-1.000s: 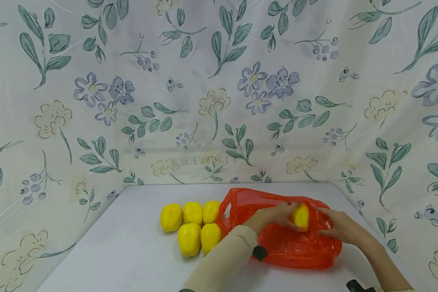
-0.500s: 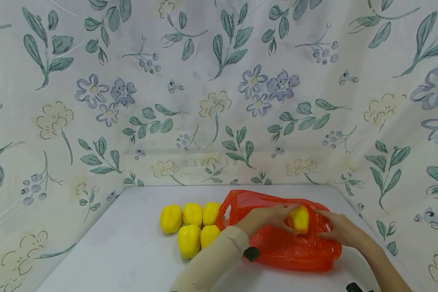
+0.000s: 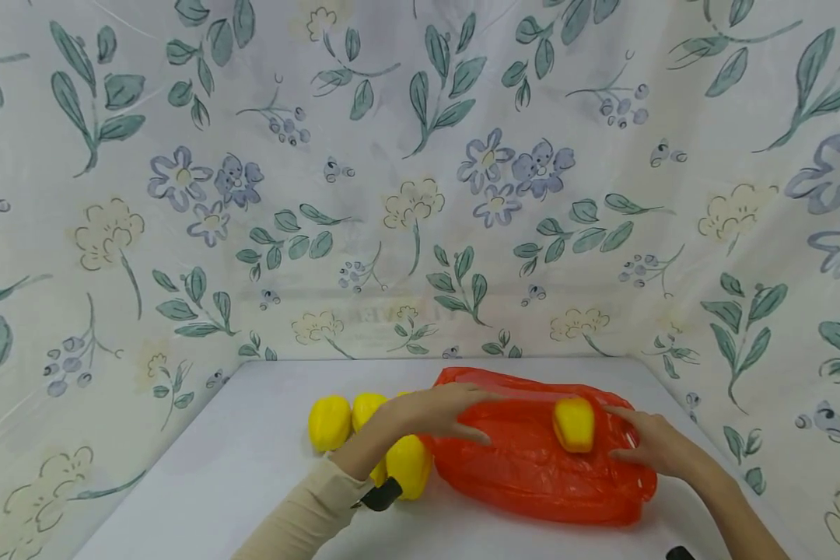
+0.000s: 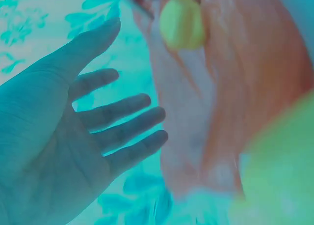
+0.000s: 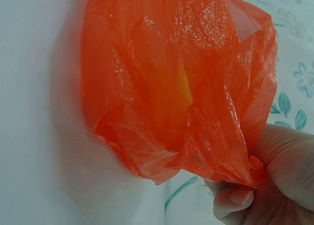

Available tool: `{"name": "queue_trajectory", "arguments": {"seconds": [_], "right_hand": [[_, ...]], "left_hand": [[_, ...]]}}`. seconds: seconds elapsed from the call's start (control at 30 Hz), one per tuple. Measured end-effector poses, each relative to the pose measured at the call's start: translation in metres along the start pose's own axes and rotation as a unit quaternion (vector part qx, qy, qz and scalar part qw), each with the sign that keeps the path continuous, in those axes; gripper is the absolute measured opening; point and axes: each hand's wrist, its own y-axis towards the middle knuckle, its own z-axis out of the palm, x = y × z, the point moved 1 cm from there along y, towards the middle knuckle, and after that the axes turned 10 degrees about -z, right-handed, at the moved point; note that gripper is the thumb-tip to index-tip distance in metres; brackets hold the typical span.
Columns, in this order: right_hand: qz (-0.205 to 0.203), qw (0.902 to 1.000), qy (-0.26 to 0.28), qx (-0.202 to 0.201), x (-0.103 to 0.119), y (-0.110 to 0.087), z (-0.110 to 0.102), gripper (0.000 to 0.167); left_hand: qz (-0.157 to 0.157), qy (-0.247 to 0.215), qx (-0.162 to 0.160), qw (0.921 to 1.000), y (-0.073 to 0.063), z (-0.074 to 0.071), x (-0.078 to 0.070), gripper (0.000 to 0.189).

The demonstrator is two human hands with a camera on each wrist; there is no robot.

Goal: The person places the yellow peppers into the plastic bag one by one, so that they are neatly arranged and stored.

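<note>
A person's two bare hands work over a white table (image 3: 203, 482). The left hand (image 3: 439, 410) is open wide, fingers straight and thumb apart, its palm bare; it hangs above the near left end of a crinkled red plastic bag (image 3: 511, 455). The right hand (image 3: 654, 445) pinches the bag's gathered edge between thumb and curled fingers at the far right end. Just left of the right hand's fingertips, held by neither hand, one yellow bell pepper (image 3: 574, 425) sits among the bag's folds; from the right wrist, yellow shows through the film. Below and to the left of the left hand is a cluster of more yellow bell peppers (image 3: 330, 424), partly hidden by the forearm, so I cannot count them.

The work looks like bagging peppers, at a point between placements. The next move seems to call for the left hand closing around another pepper while the right steadies the bag.
</note>
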Motion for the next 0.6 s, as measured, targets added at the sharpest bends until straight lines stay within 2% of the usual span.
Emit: {"name": "queue_trajectory", "arguments": {"seconds": [0.13,0.27,0.4,0.6], "right_hand": [[-0.004,1.0000,0.003,-0.004,-0.001,-0.002,0.001,0.080],[-0.003,1.0000,0.005,-0.003,-0.003,-0.003,0.002,0.080],[-0.002,1.0000,-0.001,0.000,-0.003,-0.002,0.001,0.080],[0.005,1.0000,0.002,0.004,-0.002,-0.001,0.000,0.081]], "left_hand": [[-0.026,-0.034,-0.040,0.9983,-0.038,-0.006,0.030,0.065],[-0.063,-0.072,-0.072,0.9928,-0.067,-0.004,0.062,0.062],[-0.090,-0.094,-0.099,0.9866,-0.091,0.000,0.088,0.061],[-0.097,-0.085,-0.138,0.9820,-0.118,0.010,0.119,0.061]]}}
